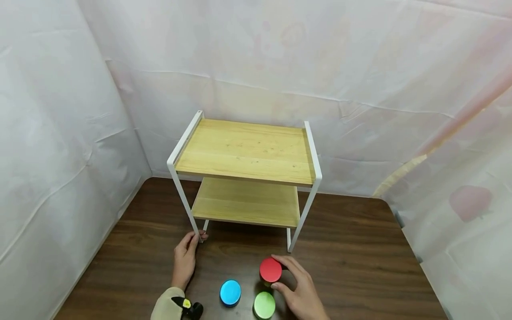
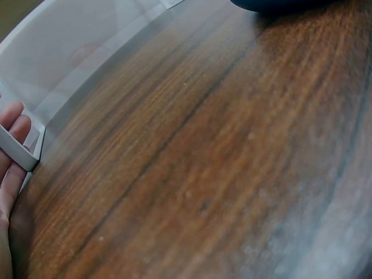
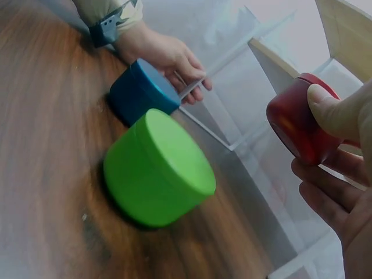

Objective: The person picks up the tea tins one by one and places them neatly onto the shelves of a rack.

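**Two hands at a two-tier shelf rack, three coloured jars on a dark tabletop**

Left to right: the left hand (image 1: 185, 262) reaches to the front-left leg of the shelf rack (image 1: 182, 192), its fingers (image 2: 13, 125) curled round the white metal near the foot, apparently to steady the frame. Right of that wrist, near the front edge of the tabletop (image 1: 360, 249), stands the blue jar (image 1: 230, 292), untouched; the green jar (image 1: 264, 305) sits just beside it, also free. Behind the green jar is the red jar (image 1: 270, 270), pinched by the right hand (image 1: 300, 289) between thumb on one side and fingers (image 3: 325, 203) on the other. In the right wrist view it appears tilted and off the wood (whether it clears the tabletop fully cannot be told from the head view).

The rack stands toward the back edge, both wooden tiers bare. The lower tier opens toward the front between the two front legs; the top tier has raised side rails but an open front. Bare tabletop lies to the right of the rack and jars. White sheeting (image 1: 60, 133) closes the left, back and right edges.
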`<state>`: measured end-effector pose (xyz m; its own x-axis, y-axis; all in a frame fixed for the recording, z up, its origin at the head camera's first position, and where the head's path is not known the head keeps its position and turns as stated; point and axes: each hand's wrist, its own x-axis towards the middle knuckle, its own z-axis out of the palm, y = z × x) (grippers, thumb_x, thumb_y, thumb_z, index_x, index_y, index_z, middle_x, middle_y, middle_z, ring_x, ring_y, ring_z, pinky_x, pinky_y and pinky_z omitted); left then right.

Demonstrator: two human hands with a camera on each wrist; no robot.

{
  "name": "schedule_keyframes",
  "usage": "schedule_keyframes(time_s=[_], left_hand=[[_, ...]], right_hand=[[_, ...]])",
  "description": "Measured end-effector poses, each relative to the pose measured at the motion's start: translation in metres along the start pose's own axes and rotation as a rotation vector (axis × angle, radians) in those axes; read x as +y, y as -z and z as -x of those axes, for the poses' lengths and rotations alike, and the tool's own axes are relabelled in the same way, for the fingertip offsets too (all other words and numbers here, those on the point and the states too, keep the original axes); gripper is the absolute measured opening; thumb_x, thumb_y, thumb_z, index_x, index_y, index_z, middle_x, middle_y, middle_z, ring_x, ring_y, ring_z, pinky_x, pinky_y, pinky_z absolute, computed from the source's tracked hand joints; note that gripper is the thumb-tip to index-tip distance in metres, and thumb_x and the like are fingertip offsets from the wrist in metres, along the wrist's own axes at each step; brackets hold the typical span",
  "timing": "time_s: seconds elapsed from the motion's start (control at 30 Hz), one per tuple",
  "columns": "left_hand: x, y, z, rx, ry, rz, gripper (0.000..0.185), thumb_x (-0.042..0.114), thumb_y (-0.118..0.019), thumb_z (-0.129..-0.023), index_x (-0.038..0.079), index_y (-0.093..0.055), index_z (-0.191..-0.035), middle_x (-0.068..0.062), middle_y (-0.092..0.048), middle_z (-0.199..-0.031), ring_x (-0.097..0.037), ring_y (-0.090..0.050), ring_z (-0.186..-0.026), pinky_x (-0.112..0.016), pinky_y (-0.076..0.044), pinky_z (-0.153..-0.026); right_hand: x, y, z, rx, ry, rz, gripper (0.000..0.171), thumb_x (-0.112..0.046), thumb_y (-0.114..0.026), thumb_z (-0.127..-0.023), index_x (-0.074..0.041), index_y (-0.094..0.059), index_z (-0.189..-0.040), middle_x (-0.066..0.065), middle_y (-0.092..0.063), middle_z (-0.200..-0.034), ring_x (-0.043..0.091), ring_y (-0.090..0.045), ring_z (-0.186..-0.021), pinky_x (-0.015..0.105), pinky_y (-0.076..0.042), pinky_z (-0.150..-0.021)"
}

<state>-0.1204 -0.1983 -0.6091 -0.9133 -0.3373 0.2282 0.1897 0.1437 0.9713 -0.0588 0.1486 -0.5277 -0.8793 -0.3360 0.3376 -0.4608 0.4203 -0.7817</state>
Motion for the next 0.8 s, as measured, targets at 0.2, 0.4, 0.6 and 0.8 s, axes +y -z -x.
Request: schedule_keyframes(time_s=[0.2,0.4,0.6,0.8], left_hand=[[0.003,-0.002,-0.002,-0.004,-0.007,-0.017,0.028,0.018,-0.051,-0.113,0.001,-0.074,-0.115,-0.020,-0.078,-0.108,-0.005,-0.071,-0.108,-0.012,-0.051,-0.095],[0.004,-0.003,-0.001,-0.016,-0.027,0.001,0.029,0.016,-0.052,-0.112,-0.003,-0.073,-0.117,-0.024,-0.077,-0.109,-0.006,-0.073,-0.105,-0.012,-0.052,-0.093],[0.002,-0.002,-0.001,-0.004,0.003,0.017,0.029,0.016,-0.053,-0.112,-0.003,-0.073,-0.116,-0.022,-0.077,-0.108,-0.004,-0.072,-0.105,-0.013,-0.052,-0.093],[-0.002,-0.002,-0.002,-0.008,-0.018,-0.002,0.029,0.015,-0.052,-0.112,-0.004,-0.072,-0.116,-0.022,-0.077,-0.108,-0.005,-0.072,-0.105,-0.012,-0.051,-0.093]], right_hand=[[-0.009,-0.003,-0.013,-0.006,0.060,0.004,0.061,-0.027,-0.083,-0.091,-0.028,-0.059,-0.147,-0.009,-0.066,-0.135,0.010,-0.066,-0.121,0.039,-0.058,-0.099],[-0.015,-0.008,-0.022,0.018,0.116,-0.012,0.062,-0.022,-0.084,-0.090,-0.027,-0.059,-0.147,-0.007,-0.067,-0.134,0.013,-0.067,-0.116,0.037,-0.058,-0.097],[-0.018,-0.013,-0.027,0.049,0.173,-0.012,0.064,-0.019,-0.086,-0.088,-0.019,-0.061,-0.147,-0.001,-0.068,-0.132,0.015,-0.067,-0.117,0.025,-0.053,-0.102],[-0.024,-0.016,-0.032,0.054,0.151,-0.018,0.065,-0.019,-0.086,-0.088,-0.022,-0.060,-0.147,-0.002,-0.068,-0.134,0.014,-0.067,-0.119,0.033,-0.055,-0.101]])
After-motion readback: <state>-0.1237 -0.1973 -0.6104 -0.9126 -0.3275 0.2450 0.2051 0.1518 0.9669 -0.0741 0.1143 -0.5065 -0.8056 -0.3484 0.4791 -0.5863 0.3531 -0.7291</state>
